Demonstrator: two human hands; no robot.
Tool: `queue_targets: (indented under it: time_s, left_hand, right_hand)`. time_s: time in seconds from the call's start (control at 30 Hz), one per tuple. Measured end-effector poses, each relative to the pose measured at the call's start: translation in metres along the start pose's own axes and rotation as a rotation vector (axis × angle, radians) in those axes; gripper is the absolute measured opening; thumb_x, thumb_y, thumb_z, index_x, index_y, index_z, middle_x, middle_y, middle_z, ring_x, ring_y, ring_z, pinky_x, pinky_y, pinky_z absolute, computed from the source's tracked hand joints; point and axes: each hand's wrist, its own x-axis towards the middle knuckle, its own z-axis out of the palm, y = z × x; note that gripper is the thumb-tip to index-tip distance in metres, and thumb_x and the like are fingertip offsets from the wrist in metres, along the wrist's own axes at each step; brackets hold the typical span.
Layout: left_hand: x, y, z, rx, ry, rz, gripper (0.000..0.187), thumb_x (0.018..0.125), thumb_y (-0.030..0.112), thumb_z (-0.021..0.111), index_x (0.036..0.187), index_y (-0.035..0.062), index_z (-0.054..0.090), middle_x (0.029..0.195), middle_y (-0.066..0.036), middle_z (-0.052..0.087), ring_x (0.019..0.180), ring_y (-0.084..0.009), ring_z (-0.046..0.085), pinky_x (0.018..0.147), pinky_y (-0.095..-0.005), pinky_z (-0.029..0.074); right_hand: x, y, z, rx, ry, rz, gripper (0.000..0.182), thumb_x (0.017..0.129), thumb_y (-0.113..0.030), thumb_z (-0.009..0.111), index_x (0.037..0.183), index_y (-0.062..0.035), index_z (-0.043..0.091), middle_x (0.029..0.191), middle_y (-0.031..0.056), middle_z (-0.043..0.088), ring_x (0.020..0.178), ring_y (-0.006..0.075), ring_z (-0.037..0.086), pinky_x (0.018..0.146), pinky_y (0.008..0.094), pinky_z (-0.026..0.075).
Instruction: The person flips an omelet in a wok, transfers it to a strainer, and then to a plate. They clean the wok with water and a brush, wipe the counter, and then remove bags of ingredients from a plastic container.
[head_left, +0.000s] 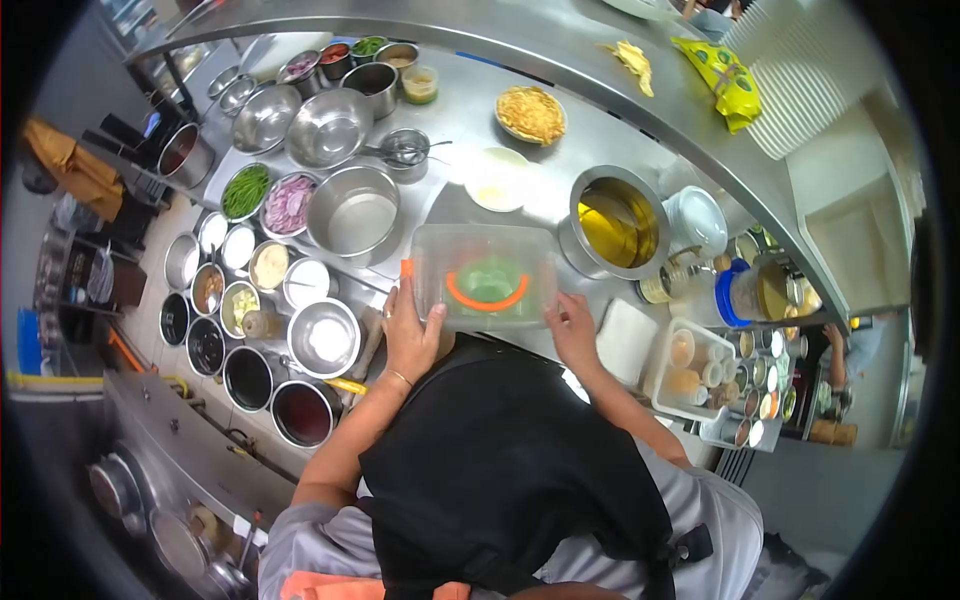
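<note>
A translucent rectangular plastic container (pixel 485 240) is held in front of my apron, above the steel counter. Something pale green shows through it, along with a curved orange band (pixel 488 306). My left hand (pixel 412 338) grips the container's left side, thumb on the near wall, close to an orange clip (pixel 406 270). On the opposite side, my right hand (pixel 572 328) has its fingers pinched at the near right corner. Just beyond the container are a white plate (pixel 497 182) and a steel pot of yellow oil (pixel 612 215).
Steel bowls (pixel 355 205) and pots crowd the left, with chopped onion (pixel 288 203) and green beans (pixel 246 190). A bowl of fried food (pixel 531 114) stands at the back. To the right sits a white bin of jars (pixel 690 365). A shelf (pixel 560 35) overhangs the far edge.
</note>
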Motion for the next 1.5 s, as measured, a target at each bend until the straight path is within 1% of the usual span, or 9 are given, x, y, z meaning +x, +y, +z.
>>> queue_targets:
  time_s: [0.2,0.3,0.57,0.73,0.93,1.07,1.13,1.3,1.5]
  left_hand:
    - [0.005,0.020,-0.022,-0.169,0.046,0.101,0.079,0.099,0.036,0.062,0.161,-0.0042,0.034,0.165,-0.024,0.039,0.153,-0.0499,0.029,0.125,-0.0548,0.024]
    - [0.011,0.030,-0.033,-0.237,-0.032,0.234,0.078,0.098,0.032,0.062,0.161,-0.0042,0.033,0.162,-0.028,0.043,0.151,-0.0500,0.034,0.124,-0.0531,0.027]
    - [0.040,-0.009,0.018,-0.068,0.040,0.042,0.059,0.089,0.006,0.062,0.146,-0.0090,0.052,0.149,-0.032,0.052,0.142,-0.0464,0.047,0.122,-0.0511,0.034]
    - [0.032,-0.046,0.009,-0.270,0.074,-0.157,0.064,0.083,0.001,0.058,0.146,-0.0088,0.051,0.143,-0.031,0.058,0.136,-0.0435,0.055,0.118,-0.0479,0.041]
    - [0.045,0.001,-0.020,0.040,0.274,0.210,0.068,0.084,0.003,0.059,0.149,-0.0086,0.045,0.148,-0.031,0.051,0.140,-0.0464,0.045,0.121,-0.0514,0.034]
    - [0.060,0.012,-0.044,0.003,0.129,0.358,0.054,0.084,0.002,0.063,0.137,-0.0055,0.057,0.140,-0.028,0.057,0.128,-0.0456,0.055,0.112,-0.0513,0.043]
    - [0.064,0.023,-0.048,-0.008,0.072,0.351,0.049,0.084,0.002,0.065,0.132,-0.0044,0.060,0.138,-0.027,0.058,0.126,-0.0454,0.056,0.110,-0.0508,0.045]
    - [0.066,0.028,-0.030,0.025,-0.069,0.345,0.044,0.084,0.004,0.070,0.126,-0.0031,0.063,0.133,-0.025,0.060,0.125,-0.0454,0.056,0.108,-0.0505,0.048]
    - [0.065,0.029,-0.018,0.051,-0.094,0.357,0.044,0.085,0.005,0.070,0.128,-0.0023,0.063,0.135,-0.025,0.060,0.127,-0.0446,0.056,0.112,-0.0505,0.045]
  right_hand:
    - [-0.007,-0.049,-0.012,-0.051,0.294,-0.223,0.040,0.100,-0.018,0.072,0.135,-0.0022,0.063,0.115,0.0125,0.065,0.094,0.0245,0.066,0.080,0.0381,0.057]
    - [-0.006,-0.046,-0.034,1.145,0.189,0.228,0.038,0.101,-0.013,0.069,0.136,-0.0097,0.054,0.106,0.0032,0.064,0.091,0.0144,0.065,0.068,0.0328,0.063]
    - [-0.103,0.057,-0.209,0.743,0.625,0.241,0.036,0.101,-0.006,0.066,0.135,-0.0104,0.058,0.101,0.0013,0.066,0.088,0.0120,0.067,0.066,0.0320,0.063]
    - [-0.173,0.104,-0.160,0.474,0.650,0.420,0.031,0.102,-0.005,0.064,0.132,-0.0109,0.059,0.101,0.0006,0.067,0.086,0.0118,0.067,0.064,0.0306,0.059]
    - [-0.130,0.173,-0.056,1.157,0.587,0.543,0.038,0.103,-0.012,0.067,0.139,-0.0116,0.055,0.101,0.0018,0.066,0.084,0.0142,0.066,0.067,0.0325,0.060]
    - [-0.109,0.180,-0.060,0.636,0.604,0.763,0.070,0.100,-0.024,0.073,0.158,-0.0022,0.040,0.133,0.0198,0.059,0.103,0.0268,0.067,0.077,0.0390,0.061]
    - [-0.121,0.183,-0.073,-0.848,0.450,0.162,0.079,0.097,-0.027,0.077,0.158,0.0026,0.037,0.143,0.0267,0.052,0.112,0.0308,0.065,0.085,0.0398,0.060]
    - [-0.060,0.012,-0.112,0.062,0.233,0.182,0.047,0.098,-0.010,0.072,0.144,-0.0079,0.063,0.118,0.0121,0.072,0.106,0.0217,0.069,0.092,0.0324,0.055]
    - [-0.001,-0.230,-0.175,0.171,-0.187,-0.869,0.027,0.097,-0.012,0.068,0.118,0.0043,0.075,0.104,0.0179,0.075,0.087,0.0279,0.072,0.080,0.0370,0.057]
